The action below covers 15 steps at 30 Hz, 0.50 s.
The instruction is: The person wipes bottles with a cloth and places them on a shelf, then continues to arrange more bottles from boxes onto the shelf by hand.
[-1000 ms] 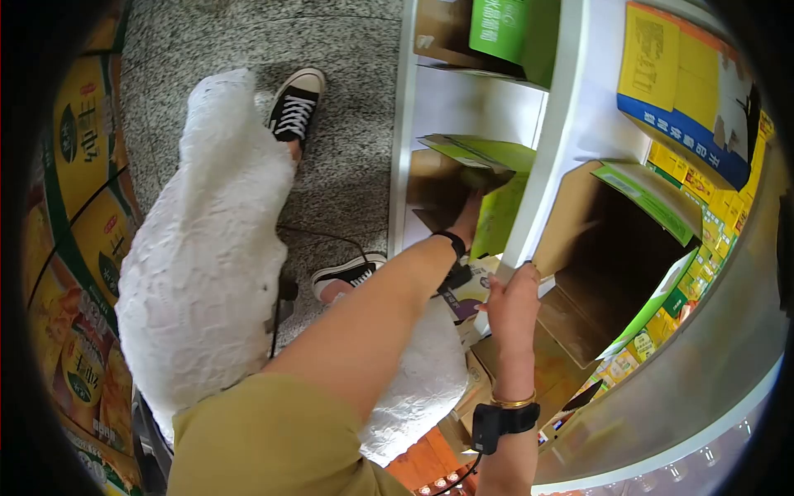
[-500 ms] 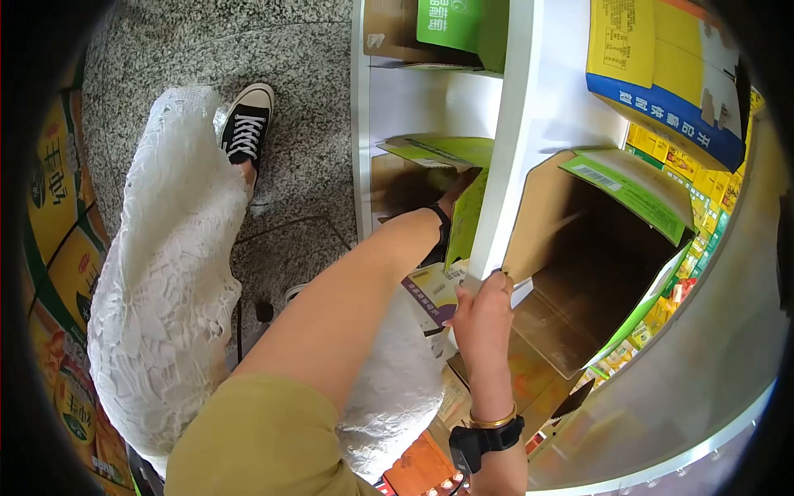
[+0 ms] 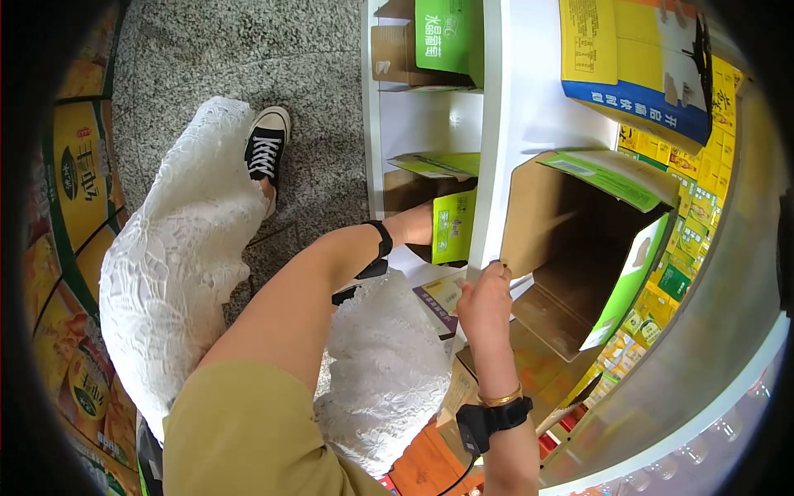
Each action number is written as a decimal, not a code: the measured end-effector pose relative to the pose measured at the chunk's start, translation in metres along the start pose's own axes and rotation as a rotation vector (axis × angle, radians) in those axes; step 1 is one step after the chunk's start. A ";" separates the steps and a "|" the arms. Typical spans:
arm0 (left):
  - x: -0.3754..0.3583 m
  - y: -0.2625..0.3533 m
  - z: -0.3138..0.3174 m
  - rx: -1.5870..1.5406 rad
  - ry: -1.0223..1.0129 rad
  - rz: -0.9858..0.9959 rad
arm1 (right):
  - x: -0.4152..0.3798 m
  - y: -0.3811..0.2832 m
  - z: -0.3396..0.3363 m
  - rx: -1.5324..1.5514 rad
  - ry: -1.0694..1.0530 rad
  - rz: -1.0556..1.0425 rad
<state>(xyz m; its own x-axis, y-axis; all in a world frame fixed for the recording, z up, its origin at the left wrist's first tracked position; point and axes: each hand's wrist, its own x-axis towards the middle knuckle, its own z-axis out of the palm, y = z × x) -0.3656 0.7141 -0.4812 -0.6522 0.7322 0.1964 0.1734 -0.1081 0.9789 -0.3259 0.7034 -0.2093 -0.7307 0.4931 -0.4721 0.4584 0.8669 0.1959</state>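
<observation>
My left hand (image 3: 416, 224) reaches into an opened cardboard box with green flaps on the lower shelf. A bright green flap (image 3: 453, 228) covers its fingers, so I cannot see whether they hold anything. My right hand (image 3: 486, 299) has its fingers curled over the edge of the white shelf board (image 3: 495, 186). Beside it, on the upper shelf, a brown cardboard box with green flaps (image 3: 571, 273) gapes open, its inside dark. A purple and cream carton (image 3: 438, 302) lies below the board, left of my right hand.
A yellow and blue box (image 3: 637, 74) stands farther along the upper shelf, and a green box (image 3: 447, 37) on the lower one. Small yellow and green packs (image 3: 695, 215) line the far side. Printed cartons (image 3: 78, 165) are stacked at the left, beyond the speckled floor (image 3: 322, 107).
My left forearm has drawn back from the lower box, with its wristband farther out, and the green flap now faces me. My right hand keeps its hold. The view has shifted slightly.
</observation>
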 end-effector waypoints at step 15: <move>-0.026 -0.001 0.012 0.210 0.337 -0.097 | 0.000 0.013 0.007 0.024 0.015 -0.090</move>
<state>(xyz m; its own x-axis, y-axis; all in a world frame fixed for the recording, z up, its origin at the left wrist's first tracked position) -0.3403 0.7028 -0.4883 -0.8721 0.4673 0.1454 0.2233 0.1155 0.9679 -0.3165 0.7145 -0.2130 -0.7767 0.4144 -0.4743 0.4023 0.9059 0.1327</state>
